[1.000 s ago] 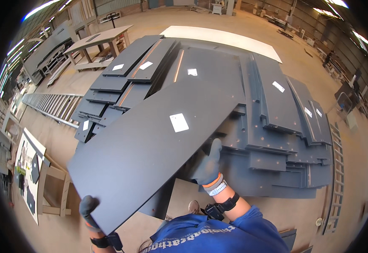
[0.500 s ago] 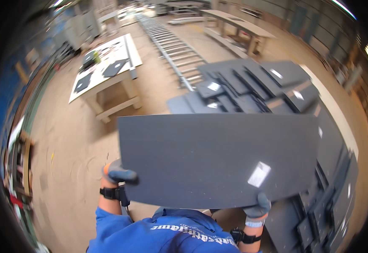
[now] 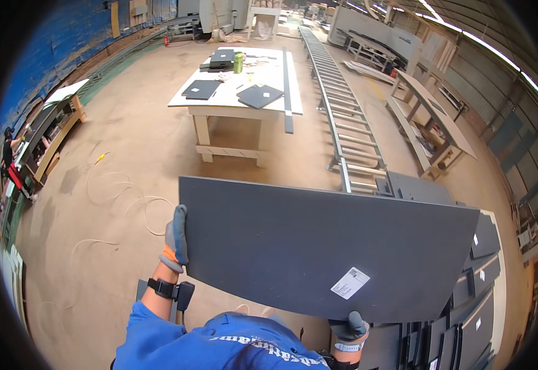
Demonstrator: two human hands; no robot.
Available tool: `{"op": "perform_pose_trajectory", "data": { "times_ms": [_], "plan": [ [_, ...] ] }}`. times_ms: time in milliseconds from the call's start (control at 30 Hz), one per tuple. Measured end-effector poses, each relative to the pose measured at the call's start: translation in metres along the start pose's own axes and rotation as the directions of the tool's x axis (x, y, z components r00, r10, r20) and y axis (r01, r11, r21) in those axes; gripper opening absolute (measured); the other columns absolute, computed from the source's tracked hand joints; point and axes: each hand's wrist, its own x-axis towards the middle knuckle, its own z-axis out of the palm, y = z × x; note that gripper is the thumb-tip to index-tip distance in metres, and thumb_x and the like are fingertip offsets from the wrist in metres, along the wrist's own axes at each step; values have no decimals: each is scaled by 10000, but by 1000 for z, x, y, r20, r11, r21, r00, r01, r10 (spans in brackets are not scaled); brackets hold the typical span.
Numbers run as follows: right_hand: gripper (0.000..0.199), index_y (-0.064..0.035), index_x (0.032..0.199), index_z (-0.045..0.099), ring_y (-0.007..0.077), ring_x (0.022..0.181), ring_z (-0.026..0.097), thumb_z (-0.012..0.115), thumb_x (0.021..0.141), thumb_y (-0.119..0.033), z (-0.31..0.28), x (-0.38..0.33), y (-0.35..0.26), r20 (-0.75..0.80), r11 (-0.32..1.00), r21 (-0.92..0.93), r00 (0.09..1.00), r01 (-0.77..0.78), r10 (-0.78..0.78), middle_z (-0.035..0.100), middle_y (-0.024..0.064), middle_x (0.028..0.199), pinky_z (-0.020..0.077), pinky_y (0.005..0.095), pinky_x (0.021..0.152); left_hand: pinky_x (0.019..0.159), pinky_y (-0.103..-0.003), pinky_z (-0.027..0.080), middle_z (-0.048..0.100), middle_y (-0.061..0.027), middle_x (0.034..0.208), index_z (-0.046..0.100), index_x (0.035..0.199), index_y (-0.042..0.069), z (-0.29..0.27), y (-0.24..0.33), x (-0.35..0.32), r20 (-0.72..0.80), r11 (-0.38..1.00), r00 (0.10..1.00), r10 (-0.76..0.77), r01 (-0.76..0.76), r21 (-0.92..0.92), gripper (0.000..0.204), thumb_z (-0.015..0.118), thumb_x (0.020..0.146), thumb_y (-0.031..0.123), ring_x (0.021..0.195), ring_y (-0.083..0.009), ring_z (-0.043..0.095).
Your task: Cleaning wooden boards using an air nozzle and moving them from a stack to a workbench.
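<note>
A wide dark grey panel (image 3: 306, 243) spans the space in front of me, held up off the floor between both hands. Near its lower edge sits a white label (image 3: 350, 283). My left hand (image 3: 177, 237), in a grey-blue glove with an orange cuff, grips the panel's left edge. At the lower edge, right of the label, my right hand (image 3: 350, 328) is closed on the panel with the thumb over its face; its other fingers are hidden behind. Stacked dark panels (image 3: 475, 302) with white labels lie to the right, partly covered by the one I carry.
Ahead stands a white-topped worktable (image 3: 226, 114) with dark panels and a green bottle (image 3: 238, 62). A roller conveyor (image 3: 343, 105) runs beyond it. A wooden bench (image 3: 429, 123) is at the far right. A thin hose (image 3: 148, 203) loops over the floor; a person (image 3: 16, 157) is at far left.
My view has swung rightward to leftward, so the worktable is now straight ahead and the panel stack lies farther right. Both hands still hold the panel, which tilts slightly down to the right.
</note>
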Motion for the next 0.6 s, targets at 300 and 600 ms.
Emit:
{"op": "perform_pose_trajectory", "data": {
  "times_ms": [300, 600],
  "plan": [
    [816, -143, 1320, 480, 262, 1239, 422, 665, 705, -646, -5, 216, 57, 267, 908, 393, 963, -145, 38, 499, 35, 1330, 256, 482, 1084, 972, -333, 421, 550, -137, 1224, 475, 1272, -10, -44, 19, 11, -364, 870, 838, 408, -477, -123, 521, 330, 983, 398, 1105, -232, 543],
    [986, -48, 1294, 451, 243, 1250, 380, 545, 667, -803, 67, 338, 149, 444, 745, 367, 809, -557, 386, 447, 71, 1349, 256, 446, 1090, 686, -280, 472, 568, -58, 766, 517, 975, 46, -66, 78, 40, -592, 703, 417, 690, -581, 409, 490, 308, 980, 489, 734, -154, 561]
  ]
}}
